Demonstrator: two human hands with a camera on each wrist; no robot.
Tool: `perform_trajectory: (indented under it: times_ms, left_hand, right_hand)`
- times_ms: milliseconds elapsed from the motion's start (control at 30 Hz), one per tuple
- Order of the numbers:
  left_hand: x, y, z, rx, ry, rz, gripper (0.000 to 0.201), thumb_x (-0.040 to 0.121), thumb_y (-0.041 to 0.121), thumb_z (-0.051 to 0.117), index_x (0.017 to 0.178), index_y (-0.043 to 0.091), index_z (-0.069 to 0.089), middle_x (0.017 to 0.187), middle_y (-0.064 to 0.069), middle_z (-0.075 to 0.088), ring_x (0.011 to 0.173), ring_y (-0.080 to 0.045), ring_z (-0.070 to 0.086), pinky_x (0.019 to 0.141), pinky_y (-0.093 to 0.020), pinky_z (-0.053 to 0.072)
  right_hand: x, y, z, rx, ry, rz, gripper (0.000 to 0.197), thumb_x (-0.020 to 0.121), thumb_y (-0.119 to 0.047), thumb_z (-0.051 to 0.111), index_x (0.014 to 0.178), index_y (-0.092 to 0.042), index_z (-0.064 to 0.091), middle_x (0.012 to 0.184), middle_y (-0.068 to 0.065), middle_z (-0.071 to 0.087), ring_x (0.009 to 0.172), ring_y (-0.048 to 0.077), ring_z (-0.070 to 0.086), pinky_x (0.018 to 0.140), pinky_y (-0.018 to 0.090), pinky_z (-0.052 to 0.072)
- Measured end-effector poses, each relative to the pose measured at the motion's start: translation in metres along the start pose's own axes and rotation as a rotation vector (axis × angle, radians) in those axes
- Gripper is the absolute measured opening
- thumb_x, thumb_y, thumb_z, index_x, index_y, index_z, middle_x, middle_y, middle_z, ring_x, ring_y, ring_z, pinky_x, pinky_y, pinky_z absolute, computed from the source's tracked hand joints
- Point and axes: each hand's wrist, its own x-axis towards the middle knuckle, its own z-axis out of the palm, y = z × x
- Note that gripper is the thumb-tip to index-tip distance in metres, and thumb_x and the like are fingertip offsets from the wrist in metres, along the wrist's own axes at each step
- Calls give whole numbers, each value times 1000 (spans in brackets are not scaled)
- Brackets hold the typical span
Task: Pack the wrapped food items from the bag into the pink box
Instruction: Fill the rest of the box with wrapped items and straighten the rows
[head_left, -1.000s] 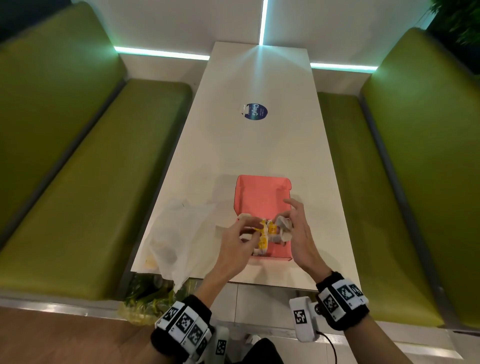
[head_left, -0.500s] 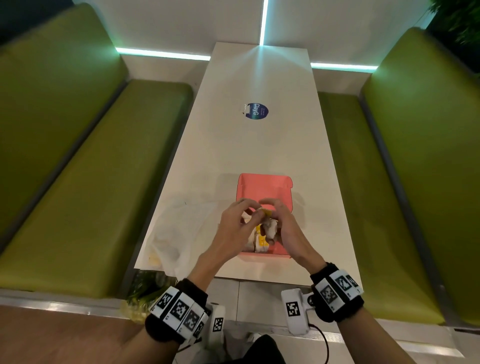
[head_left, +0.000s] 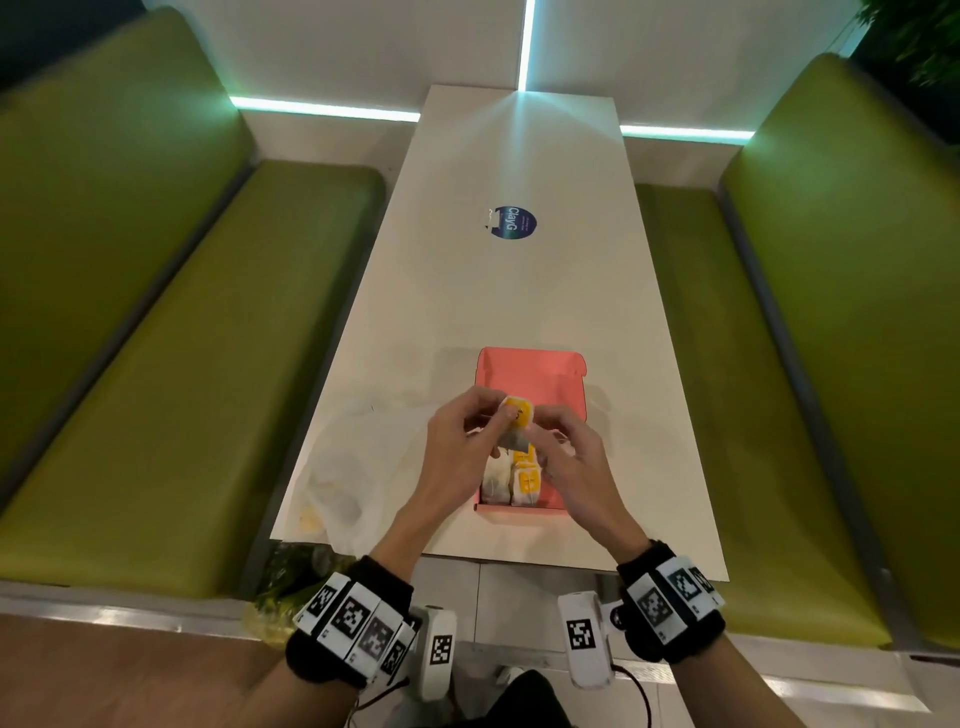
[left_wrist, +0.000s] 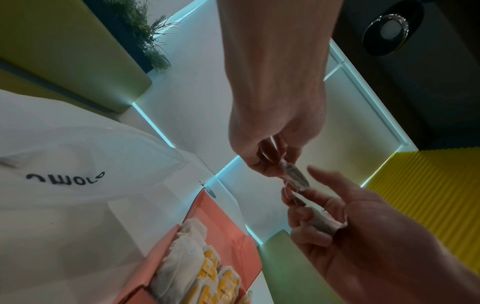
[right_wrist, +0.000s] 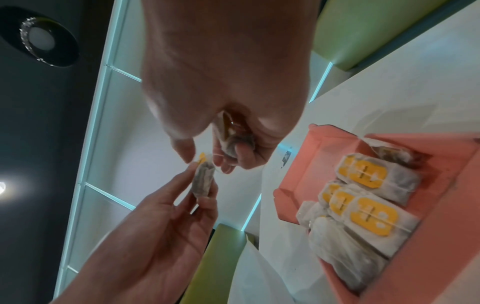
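The pink box (head_left: 530, 371) lies open on the white table, with several wrapped food items (head_left: 511, 480) with yellow labels packed at its near end (right_wrist: 363, 205). Both hands hover above the box. My left hand (head_left: 496, 415) pinches one yellow-labelled wrapped item (head_left: 517, 413) by its edge (right_wrist: 202, 179). My right hand (head_left: 540, 431) holds a second wrapped item (right_wrist: 228, 133) in its curled fingers, while its fingertips (left_wrist: 311, 170) reach to the left hand's item (left_wrist: 296, 176). The white plastic bag (head_left: 343, 488) lies slack to the left of the box.
Green benches (head_left: 182, 364) run along both sides of the narrow table. A round blue sticker (head_left: 511, 222) sits on the tabletop beyond the box. The table's near edge (head_left: 519, 558) is just below the box.
Both hands have risen from the packed items at the near end of the box, and now hold a yellow-labelled item up between them over its middle.
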Motion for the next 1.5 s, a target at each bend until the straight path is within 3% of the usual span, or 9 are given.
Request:
perform_trajectory:
  times_ms: [100, 233, 600, 867, 1033, 1100, 1300, 1400, 1500]
  left_hand:
    - [-3, 2, 1, -22, 5, -8, 13, 95, 12, 65, 107, 14, 61, 87, -4, 70, 69, -13, 63, 59, -29, 52]
    - [-9, 3, -4, 35, -130, 15, 19, 97, 12, 62, 104, 26, 52, 95, 8, 66, 86, -11, 66, 68, -25, 53]
    - [-7, -2, -16, 136, -113, 4, 13, 93, -3, 61, 91, 5, 70, 81, 10, 72, 77, -8, 69, 65, -22, 55]
    - [-9, 8, -19, -212, 0, -178, 12, 92, -6, 59, 94, -4, 71, 90, -11, 73, 83, -20, 70, 73, -30, 59]
    - [-10, 7, -12, -195, 78, -177, 10, 92, -5, 62, 96, -5, 71, 90, -16, 74, 82, -23, 72, 75, -29, 59]
    - [-12, 5, -10, -113, 78, -132, 9, 91, -4, 63, 95, -2, 72, 88, -13, 74, 81, -21, 73, 75, -27, 58]
    - [-13, 5, -8, -93, 100, -86, 8, 91, 3, 67, 96, 1, 73, 87, -12, 74, 80, -27, 72, 75, -29, 59]
    - [-13, 7, -8, -93, 113, -80, 10, 89, 8, 71, 98, 5, 73, 86, -8, 75, 82, -23, 73, 76, -30, 59]
    - [-13, 1, -9, -51, 124, -56, 11, 85, 5, 75, 95, 10, 73, 85, -4, 74, 82, -18, 72, 76, -33, 60]
  right_hand:
    - [1, 5, 3, -47, 36, -64, 7, 95, -18, 65, 91, -16, 70, 84, 3, 70, 79, 24, 63, 71, 41, 50]
    - [-2, 5, 5, -23, 61, -65, 10, 95, -11, 64, 89, -12, 72, 83, 4, 71, 81, 24, 66, 73, 35, 53]
    - [-5, -5, -2, 3, 96, -87, 7, 91, -11, 69, 88, -8, 75, 82, -3, 74, 78, 5, 65, 73, 17, 48]
    - [-4, -2, -12, -58, -110, -91, 9, 91, -10, 68, 88, -16, 75, 85, -2, 71, 77, 13, 60, 74, 29, 46]
    - [-13, -7, -4, 79, -175, 10, 15, 95, -10, 63, 102, -11, 75, 72, -15, 60, 58, 6, 46, 55, 17, 38]
    - [-15, -9, -1, 121, -177, 27, 17, 95, -9, 61, 105, -9, 75, 70, -8, 55, 56, 10, 37, 50, 18, 33]
    - [-21, -6, 3, -54, -134, -83, 27, 95, -8, 63, 119, -17, 71, 99, -4, 68, 87, 9, 59, 82, 20, 42]
    - [-30, 0, 5, -218, -252, -138, 43, 97, -18, 61, 138, -29, 57, 107, -9, 61, 98, 12, 57, 88, 19, 44]
    - [-37, 2, 2, -318, -367, -158, 39, 99, -19, 59, 134, -36, 55, 108, -19, 61, 104, 8, 57, 89, 21, 46]
